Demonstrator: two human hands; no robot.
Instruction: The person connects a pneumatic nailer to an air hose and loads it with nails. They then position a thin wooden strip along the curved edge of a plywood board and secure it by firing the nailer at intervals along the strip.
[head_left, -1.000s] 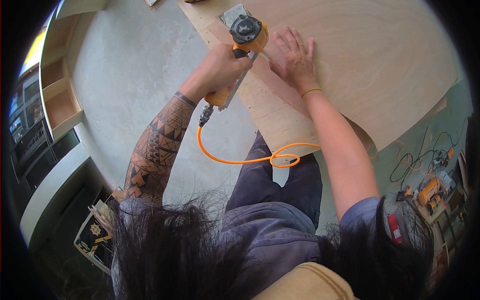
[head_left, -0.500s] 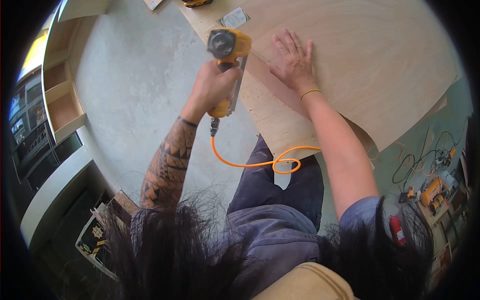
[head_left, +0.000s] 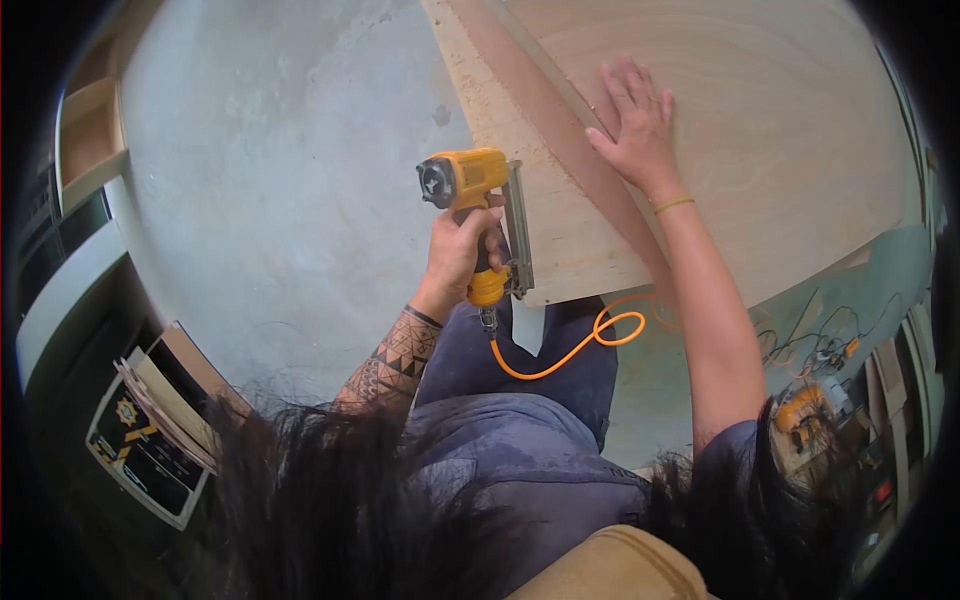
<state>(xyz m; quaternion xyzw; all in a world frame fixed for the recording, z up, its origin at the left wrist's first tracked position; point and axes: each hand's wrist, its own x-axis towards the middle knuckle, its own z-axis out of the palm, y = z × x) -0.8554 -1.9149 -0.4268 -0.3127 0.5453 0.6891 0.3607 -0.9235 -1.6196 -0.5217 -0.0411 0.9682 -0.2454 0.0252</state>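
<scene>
My left hand (head_left: 458,250) is wrapped round the grip of a yellow and black pneumatic nail gun (head_left: 478,172). The gun is held up by the near left edge of the wood, its silver magazine on the right side. An orange air hose (head_left: 540,374) loops from the bottom of its handle toward the right. My right hand (head_left: 640,135) lies flat, fingers spread, on a large thin plywood sheet (head_left: 790,150). Beneath that sheet a paler board (head_left: 585,255) shows along the left, with sawdust crumbs on it.
Grey concrete floor (head_left: 270,180) stretches to the left. Wooden shelving (head_left: 90,135) stands at the far left, with leaning boards (head_left: 165,395) lower down. On the right are tangled cables (head_left: 815,340) and a yellow power tool (head_left: 800,410). My legs (head_left: 470,360) are close to the board's near edge.
The view has shifted. My left hand has brought the nail gun nearer my body and turned it, so its magazine shows more. My right hand stays flat on the sheet. The white label has left view.
</scene>
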